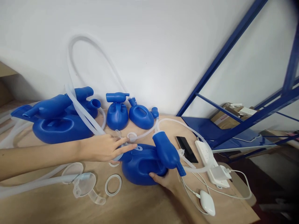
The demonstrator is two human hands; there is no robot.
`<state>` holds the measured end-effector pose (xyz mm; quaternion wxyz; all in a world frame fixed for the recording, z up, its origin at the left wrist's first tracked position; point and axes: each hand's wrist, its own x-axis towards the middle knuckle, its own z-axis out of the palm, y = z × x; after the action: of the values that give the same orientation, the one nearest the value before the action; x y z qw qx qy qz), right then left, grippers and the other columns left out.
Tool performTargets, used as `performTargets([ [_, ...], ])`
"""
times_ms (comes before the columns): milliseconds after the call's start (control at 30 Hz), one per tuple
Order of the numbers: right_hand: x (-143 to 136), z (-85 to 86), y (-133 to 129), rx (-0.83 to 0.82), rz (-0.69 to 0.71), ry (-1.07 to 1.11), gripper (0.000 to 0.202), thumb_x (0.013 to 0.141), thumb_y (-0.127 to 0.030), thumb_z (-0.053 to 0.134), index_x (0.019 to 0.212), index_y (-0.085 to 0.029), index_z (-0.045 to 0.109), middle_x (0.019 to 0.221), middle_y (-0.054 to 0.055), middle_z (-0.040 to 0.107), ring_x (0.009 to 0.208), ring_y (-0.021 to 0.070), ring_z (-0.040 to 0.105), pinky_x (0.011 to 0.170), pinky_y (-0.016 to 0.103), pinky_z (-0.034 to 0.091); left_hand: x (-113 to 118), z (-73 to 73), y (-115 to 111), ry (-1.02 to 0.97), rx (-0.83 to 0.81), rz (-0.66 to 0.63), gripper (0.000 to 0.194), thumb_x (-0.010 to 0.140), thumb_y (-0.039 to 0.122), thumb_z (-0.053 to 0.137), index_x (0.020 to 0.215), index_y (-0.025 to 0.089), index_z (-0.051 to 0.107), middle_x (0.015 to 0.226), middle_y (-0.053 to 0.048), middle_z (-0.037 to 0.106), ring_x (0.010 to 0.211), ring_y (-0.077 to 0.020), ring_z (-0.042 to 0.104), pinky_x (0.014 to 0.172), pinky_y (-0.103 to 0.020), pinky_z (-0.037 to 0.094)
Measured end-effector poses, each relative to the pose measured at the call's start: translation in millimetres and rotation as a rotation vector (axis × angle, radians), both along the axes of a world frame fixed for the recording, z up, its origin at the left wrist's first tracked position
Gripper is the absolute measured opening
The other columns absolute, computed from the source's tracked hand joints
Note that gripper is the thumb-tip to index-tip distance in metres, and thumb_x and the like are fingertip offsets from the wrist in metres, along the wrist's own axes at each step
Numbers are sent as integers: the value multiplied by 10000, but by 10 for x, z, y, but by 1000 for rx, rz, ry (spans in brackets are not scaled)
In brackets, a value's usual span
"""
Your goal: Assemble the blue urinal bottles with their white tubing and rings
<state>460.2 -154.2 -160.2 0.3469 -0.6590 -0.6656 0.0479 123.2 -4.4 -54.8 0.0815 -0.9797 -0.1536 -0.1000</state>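
Observation:
A blue plastic urinal bottle lies on its side at the middle of the table. My right hand grips it from the near right, thumb at the handle opening and the other fingers hidden. At its left-pointing mouth, my left hand closes around a translucent cap, which the fingers partly cover. A loose blue funnel-shaped piece rests across the bottle's right end. Below my left forearm lie a flat white ring and a clear lid with strap, joined to a translucent hose.
More blue urinal bottles with hoses stand along the wall, several of them at left. To the right are a phone, a white power strip, a white earbud case with cables, and a blue metal shelf frame.

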Motion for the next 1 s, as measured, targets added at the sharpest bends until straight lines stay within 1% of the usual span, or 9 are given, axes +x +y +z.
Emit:
performTargets([
  [100,11,12,24,4,7,-2,900,707,-782,781,1432,-273,626,1312,149,747,1358,504,601,1087,686,534,14,54,27,44,-7,-106,708,995,512,664,1623,261,454,1480,-191,619,1052,-289,759,792,-345,604],
  [200,-3,63,57,8,21,39,903,720,-766,789,1448,-262,612,1313,159,743,1349,498,610,1100,669,529,36,35,-35,-20,71,-77,813,992,597,642,1658,207,387,1509,-222,602,1222,-367,699,926,-431,585],
  [300,-14,92,87,-17,42,105,931,720,-764,793,1469,-246,593,1328,176,733,1310,500,640,1056,649,562,61,-73,-206,-212,158,51,905,984,665,607,1658,113,360,1524,-273,579,1365,-447,586,1090,-588,481],
  [400,-3,71,105,-47,40,128,951,725,-788,771,1471,-227,590,1317,194,735,1258,505,672,1030,654,575,67,-248,-410,-440,279,210,905,993,600,642,1653,58,342,1492,-294,593,1392,-456,553,1180,-645,384],
  [500,14,29,112,-41,26,106,947,738,-798,756,1468,-219,591,1300,196,741,1241,500,683,1053,667,556,25,-414,-569,-617,426,286,781,974,423,745,1619,138,410,1274,-210,716,1207,-377,667,1140,-600,458],
  [600,28,1,118,-2,27,68,961,724,-797,770,1470,-219,589,1324,201,729,1256,503,671,1037,668,563,-38,-492,-661,-702,303,279,582,1003,290,715,1532,201,489,1139,-124,747,1056,-296,714,1000,-486,577],
  [700,27,4,126,36,36,28,973,709,-790,785,1467,-210,593,1359,206,711,1298,516,639,1023,669,569,-48,-500,-696,-755,68,256,416,1056,304,627,1450,206,536,1220,-127,734,1125,-285,721,957,-438,617],
  [767,12,21,126,42,34,3,974,700,-793,789,1459,-213,600,1363,203,711,1306,522,631,1020,674,569,-7,-513,-688,-805,17,264,337,1064,316,610,1385,219,578,1207,-117,734,1123,-280,732,956,-436,627],
  [1000,-28,49,118,-21,-8,28,950,700,-801,791,1452,-253,602,1339,183,725,1304,517,636,1076,710,520,78,-530,-564,-802,162,300,192,1081,308,579,1202,196,678,1056,-102,766,982,-255,750,871,-392,626],
])
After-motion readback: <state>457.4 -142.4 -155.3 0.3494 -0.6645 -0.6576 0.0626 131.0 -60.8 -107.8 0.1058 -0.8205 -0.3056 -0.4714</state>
